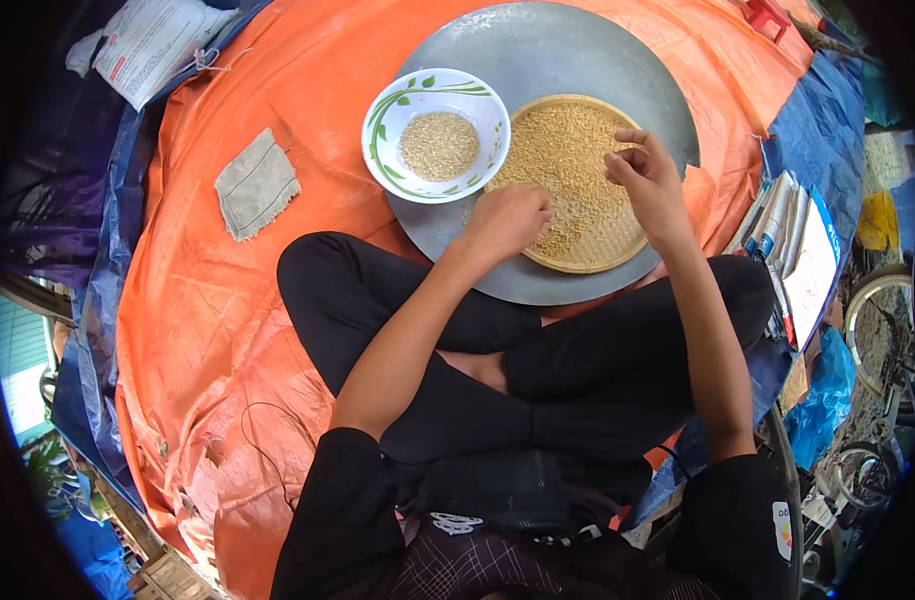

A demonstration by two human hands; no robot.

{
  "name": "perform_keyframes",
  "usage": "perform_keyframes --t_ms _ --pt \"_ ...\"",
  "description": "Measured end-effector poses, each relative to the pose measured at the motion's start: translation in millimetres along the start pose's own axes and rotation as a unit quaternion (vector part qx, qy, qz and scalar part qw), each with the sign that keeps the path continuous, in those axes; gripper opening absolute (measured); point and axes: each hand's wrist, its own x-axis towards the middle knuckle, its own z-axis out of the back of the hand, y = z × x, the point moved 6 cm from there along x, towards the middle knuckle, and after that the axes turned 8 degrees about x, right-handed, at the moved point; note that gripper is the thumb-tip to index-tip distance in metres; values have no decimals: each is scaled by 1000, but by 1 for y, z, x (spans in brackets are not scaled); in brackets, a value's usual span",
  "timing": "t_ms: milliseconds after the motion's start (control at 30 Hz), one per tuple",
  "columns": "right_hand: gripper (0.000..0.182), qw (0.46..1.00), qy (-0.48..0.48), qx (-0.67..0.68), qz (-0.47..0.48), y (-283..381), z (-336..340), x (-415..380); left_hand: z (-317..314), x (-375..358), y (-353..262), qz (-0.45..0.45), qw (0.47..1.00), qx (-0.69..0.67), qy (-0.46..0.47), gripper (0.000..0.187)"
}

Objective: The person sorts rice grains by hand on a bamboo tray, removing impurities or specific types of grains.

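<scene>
A round woven tray (622, 243) holds a spread of golden unhusked grain (567, 140). My left hand (512, 220) is low over the tray's near left side, its fingers curled closed above the grain; what they grip, if anything, is hidden. My right hand (649, 185) is raised at the tray's right edge, thumb and fingertips drawn into a pinch, and anything between them is too small to make out. Left of the tray, a white bowl with green leaf patterns (385, 160) contains paler grain (439, 146).
Both vessels rest on a large round grey metal sheet (537, 45), laid over an orange tarp (217, 350). A grey cloth piece (257, 185) lies to the left. Folded sacks (792, 250) are stacked at right, near a bicycle wheel (867, 320). My crossed legs border the sheet.
</scene>
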Motion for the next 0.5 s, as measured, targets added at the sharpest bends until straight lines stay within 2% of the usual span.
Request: perform_keyframes --t_ms 33,133,233,267,333,500 --pt "31 1000 -9 22 14 -3 0 1 8 0 -1 10 999 -37 -1 15" --pt "24 985 47 -139 87 5 -10 7 31 2 -4 34 987 -155 -7 16" --pt "18 974 107 -113 166 29 -31 -2 44 0 -4 59 962 -266 -11 14" --pt "17 971 123 -121 167 32 -35 -6 47 -3 -2 71 951 -300 -12 13" --pt "15 964 156 -137 166 37 -42 -16 54 -6 -1 74 952 -297 -7 12" --pt "14 961 151 -117 201 42 -48 -23 60 -10 -4 73 950 -301 -26 11"
